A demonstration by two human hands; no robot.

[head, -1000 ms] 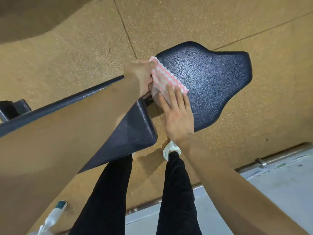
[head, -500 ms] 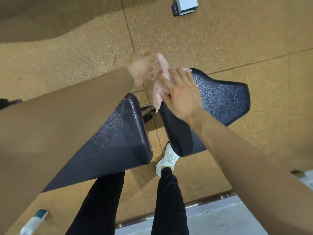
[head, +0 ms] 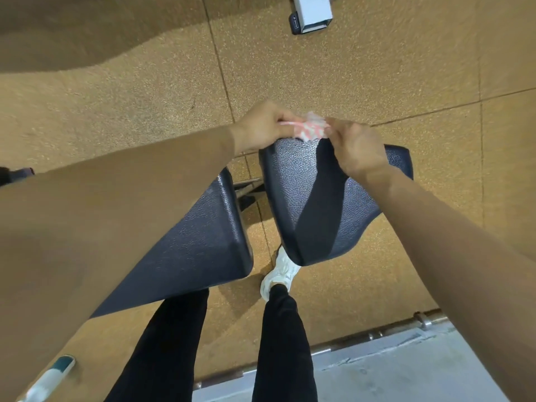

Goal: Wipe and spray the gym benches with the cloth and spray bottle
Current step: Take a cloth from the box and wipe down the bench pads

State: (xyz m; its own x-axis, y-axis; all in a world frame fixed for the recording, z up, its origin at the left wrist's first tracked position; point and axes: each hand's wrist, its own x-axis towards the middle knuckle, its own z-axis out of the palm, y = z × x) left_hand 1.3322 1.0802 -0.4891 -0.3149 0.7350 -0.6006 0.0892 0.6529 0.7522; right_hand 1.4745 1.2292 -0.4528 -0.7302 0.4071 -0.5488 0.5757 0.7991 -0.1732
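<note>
Head view: the left hand (head: 262, 126) and right hand (head: 358, 149) both pinch the cloth (head: 310, 129), bunched between them at the far edge of the seat pad (head: 293, 192). The bench has a second, longer pad (head: 197, 239) to the left, with a gap between the two. The bottle (head: 50, 377) lies on the floor (head: 145, 91) at lower left, well apart from the hands. Judging by this, wiping is under way; whether either pad is finished cannot be told, and spraying seems left. The floor around the seat pad's far and right edges is open, so the hands have room.
</note>
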